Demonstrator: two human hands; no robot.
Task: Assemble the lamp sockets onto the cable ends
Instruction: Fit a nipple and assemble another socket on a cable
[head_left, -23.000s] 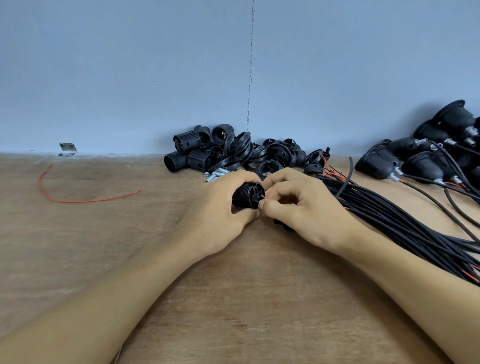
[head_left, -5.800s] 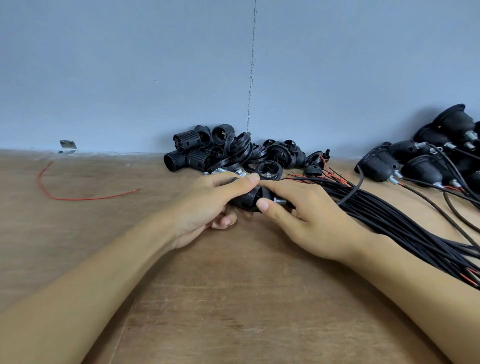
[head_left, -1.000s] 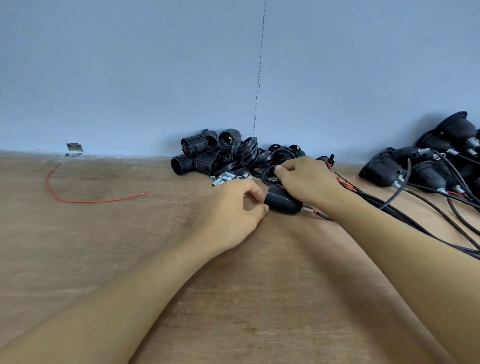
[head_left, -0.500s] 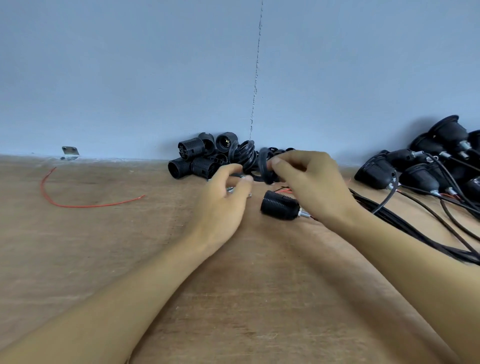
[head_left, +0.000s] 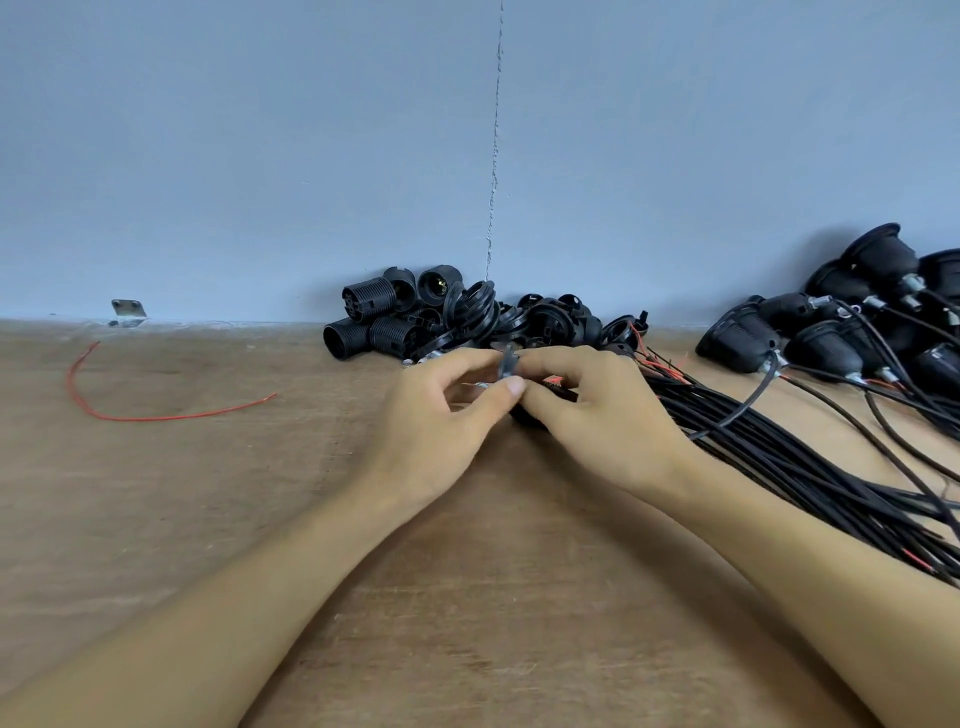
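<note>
Black plastic is being worked just in front of the heap of loose socket parts (head_left: 457, 317). A thin ring (head_left: 506, 364) is being pinched upright between the curled fingertips of the left hand (head_left: 441, 421) and the right hand (head_left: 602, 421). A socket body (head_left: 522, 415) is being half hidden under the right hand. The ring is being judged light, stiff and slippery, so its outer rim is being favoured for the grip. Right of the heap, the cable bundle (head_left: 779, 452) is being left lying.

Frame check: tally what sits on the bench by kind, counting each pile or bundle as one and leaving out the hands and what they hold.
Pile of loose socket parts: 1
Cluster of assembled sockets: 1
Bundle of black cables: 1
Loose red wire: 1
Metal bracket: 1
Total: 5
</note>
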